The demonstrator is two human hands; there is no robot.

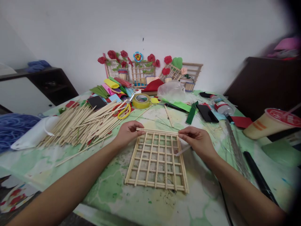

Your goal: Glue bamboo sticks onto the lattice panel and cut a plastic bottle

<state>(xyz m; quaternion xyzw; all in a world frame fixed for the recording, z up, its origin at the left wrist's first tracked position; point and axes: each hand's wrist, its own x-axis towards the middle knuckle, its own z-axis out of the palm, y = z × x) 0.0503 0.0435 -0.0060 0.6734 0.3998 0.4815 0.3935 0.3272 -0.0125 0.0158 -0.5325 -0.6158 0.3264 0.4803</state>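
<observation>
A square lattice of pale wooden sticks [158, 158] lies on the table in front of me, its crossed sticks forming small openings. Along its far edge runs a wooden stick [160, 130], pinched at both ends. My left hand [129, 133] has thumb and fingers closed on the left end, and my right hand [196, 138] does the same at the right end. The stick sits against or just above the lattice's far edge; I cannot tell whether it is attached. Below my right hand, a pale translucent strip [182, 151] reaches over the lattice's right side.
Loose sticks [77, 125] are heaped at left, near yellow-handled scissors [124, 111] and a tape roll [141, 101]. A phone [208, 113], a bottle [222, 106] and a drink cup [270, 124] stand or lie at right. Finished lattices with paper flowers [143, 70] lean against the wall.
</observation>
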